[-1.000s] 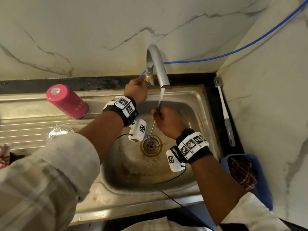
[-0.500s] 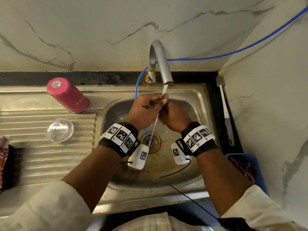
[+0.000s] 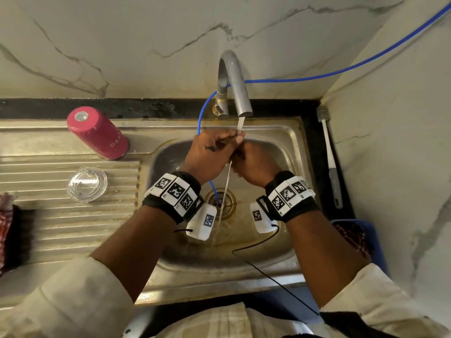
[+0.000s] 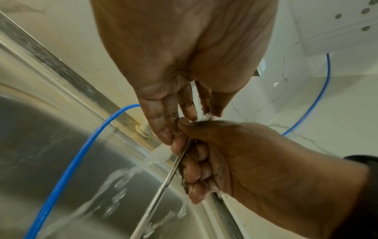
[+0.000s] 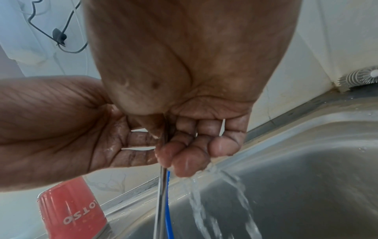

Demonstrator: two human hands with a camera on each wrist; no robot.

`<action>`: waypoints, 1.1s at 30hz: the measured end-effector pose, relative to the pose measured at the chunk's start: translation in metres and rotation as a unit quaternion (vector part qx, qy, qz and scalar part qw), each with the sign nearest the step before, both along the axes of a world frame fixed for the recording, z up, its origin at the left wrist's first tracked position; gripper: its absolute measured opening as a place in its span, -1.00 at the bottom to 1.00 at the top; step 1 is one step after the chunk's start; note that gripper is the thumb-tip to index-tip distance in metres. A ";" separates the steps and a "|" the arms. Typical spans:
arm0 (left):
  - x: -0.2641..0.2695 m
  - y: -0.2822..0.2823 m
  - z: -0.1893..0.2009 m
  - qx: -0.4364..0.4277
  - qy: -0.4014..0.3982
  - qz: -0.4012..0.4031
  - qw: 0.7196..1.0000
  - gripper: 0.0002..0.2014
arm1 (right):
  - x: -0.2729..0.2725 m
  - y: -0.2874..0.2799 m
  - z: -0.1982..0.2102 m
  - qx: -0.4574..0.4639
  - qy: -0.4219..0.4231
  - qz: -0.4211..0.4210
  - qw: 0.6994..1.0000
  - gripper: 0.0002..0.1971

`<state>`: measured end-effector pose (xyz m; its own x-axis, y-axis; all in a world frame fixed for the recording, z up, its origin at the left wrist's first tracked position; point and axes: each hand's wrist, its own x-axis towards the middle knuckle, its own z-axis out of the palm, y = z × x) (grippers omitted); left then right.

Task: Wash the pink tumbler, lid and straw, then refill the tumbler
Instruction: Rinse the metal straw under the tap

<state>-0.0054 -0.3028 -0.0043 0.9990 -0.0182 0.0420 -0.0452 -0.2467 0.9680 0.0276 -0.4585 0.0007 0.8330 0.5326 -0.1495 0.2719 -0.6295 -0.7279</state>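
At the far left, on the ribbed draining board (image 3: pixel 61 215) of the sink, the clear lid (image 3: pixel 87 184) is laid flat. Just behind it, the pink tumbler (image 3: pixel 97 132) is stood upside down, so no water can be held in it yet. It looks smooth and will likely be slippery when wet, so it is best taken round its middle. The lid looks light and may crack if dropped, so it is best picked up by its rim.

In the middle, water is being run from the metal tap (image 3: pixel 235 86) into the sink basin (image 3: pixel 288 152). Nothing but running water and the thin blue hose (image 3: pixel 203 113) is seen in the basin. The metal straw (image 3: pixel 225 189) is held under the water, with its lower end pointed down toward the drain (image 3: pixel 220 200). The straw looks thin, stiff and wet, so it could be let slip; a firm hold near its top is judged best.

The left hand (image 3: pixel 210 152) is placed at the straw's top, with its fingers nearly straight against it. The right hand (image 3: pixel 253 164) is curled round the straw.

At the far right, a long white brush (image 3: pixel 329 154) is laid on the dark counter, and a checked cloth is kept in the blue tub (image 3: pixel 375 240).
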 end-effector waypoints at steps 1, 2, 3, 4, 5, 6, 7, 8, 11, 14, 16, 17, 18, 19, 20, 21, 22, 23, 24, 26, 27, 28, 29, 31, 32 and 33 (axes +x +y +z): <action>0.000 0.000 0.000 0.002 -0.002 0.001 1.000 -0.81 | 0.000 0.000 0.000 0.002 -0.004 -0.001 1.000 -0.70; 0.000 0.000 -0.001 0.003 -0.004 0.002 1.000 -0.81 | 0.000 0.000 0.000 0.002 -0.005 -0.002 1.000 -0.70; 0.001 0.001 -0.001 0.003 -0.002 0.003 1.000 -0.80 | 0.000 -0.001 0.000 0.002 -0.005 -0.003 1.000 -0.69; 0.002 0.000 -0.001 0.000 0.001 0.003 1.000 -0.80 | 0.000 -0.001 0.001 0.003 -0.005 -0.003 1.000 -0.70; 0.002 0.000 -0.001 -0.002 0.005 0.003 1.000 -0.81 | 0.000 -0.001 0.002 0.002 -0.006 -0.003 1.000 -0.70; 0.003 0.000 -0.001 -0.002 0.009 0.001 1.000 -0.81 | -0.001 -0.001 0.002 0.000 -0.007 -0.004 1.000 -0.70; 0.003 0.000 -0.001 -0.002 0.010 -0.001 1.000 -0.81 | -0.001 -0.001 0.003 -0.001 -0.006 -0.005 1.000 -0.70; 0.003 0.000 -0.001 -0.003 0.010 -0.002 1.000 -0.81 | -0.001 -0.001 0.003 -0.001 -0.005 -0.007 1.000 -0.72; 0.004 0.000 -0.002 -0.003 0.003 -0.007 1.000 -0.81 | -0.001 -0.002 0.002 0.004 -0.006 -0.003 1.000 -0.78; 0.004 0.000 -0.002 0.000 -0.003 -0.009 1.000 -0.81 | -0.001 -0.002 0.001 -0.006 0.001 -0.008 1.000 -0.75; 0.004 0.000 -0.001 0.005 -0.009 -0.012 1.000 -0.81 | 0.000 -0.002 0.001 -0.010 -0.002 -0.008 1.000 -0.73; 0.005 0.001 -0.001 0.008 -0.011 -0.012 1.000 -0.81 | 0.000 -0.002 0.002 -0.011 -0.002 -0.009 1.000 -0.71; 0.005 0.002 -0.001 0.009 -0.010 -0.012 1.000 -0.81 | 0.000 -0.001 0.001 -0.010 0.000 -0.010 1.000 -0.70; 0.006 0.002 -0.001 0.005 -0.008 -0.014 1.000 -0.80 | 0.001 -0.002 0.000 -0.008 0.002 -0.011 1.000 -0.69; 0.006 0.003 -0.002 0.000 -0.006 -0.016 1.000 -0.80 | 0.001 -0.002 -0.001 -0.007 0.004 -0.012 1.000 -0.68; 0.007 0.003 -0.003 -0.004 -0.006 -0.019 1.000 -0.80 | 0.002 -0.001 -0.002 -0.007 0.003 -0.013 1.000 -0.68; 0.007 0.003 -0.003 -0.004 -0.007 -0.021 1.000 -0.81 | 0.002 -0.001 -0.003 -0.008 0.003 -0.014 1.000 -0.68; 0.007 0.003 -0.004 -0.006 -0.007 -0.020 1.000 -0.81 | 0.002 -0.001 -0.003 -0.009 0.002 -0.014 1.000 -0.69; 0.007 0.003 -0.004 -0.009 -0.005 -0.019 1.000 -0.81 | 0.002 -0.001 -0.003 -0.006 0.002 -0.013 1.000 -0.69; 0.007 0.003 -0.004 -0.013 -0.003 -0.020 1.000 -0.81 | 0.001 -0.001 -0.003 0.004 0.002 -0.010 1.000 -0.72; 0.007 0.002 -0.004 -0.015 -0.002 -0.019 1.000 -0.81 | 0.001 -0.001 -0.003 0.006 0.004 -0.009 1.000 -0.74; 0.007 0.002 -0.003 -0.016 0.001 -0.017 1.000 -0.81 | 0.001 -0.001 -0.002 0.005 0.008 -0.009 1.000 -0.75; 0.007 0.001 -0.004 -0.017 0.003 -0.015 1.000 -0.80 | 0.001 -0.002 -0.001 0.002 0.011 -0.010 1.000 -0.76; 0.007 0.001 -0.003 -0.015 0.002 -0.015 1.000 -0.79 | 0.000 -0.003 0.001 -0.001 0.014 -0.012 1.000 -0.77; 0.006 0.000 -0.003 -0.014 0.000 -0.018 1.000 -0.80 | -0.001 -0.003 0.001 -0.002 0.014 -0.012 1.000 -0.77; 0.006 0.001 -0.003 -0.007 -0.004 -0.021 1.000 -0.81 | -0.002 -0.003 -0.001 -0.002 0.010 -0.013 1.000 -0.77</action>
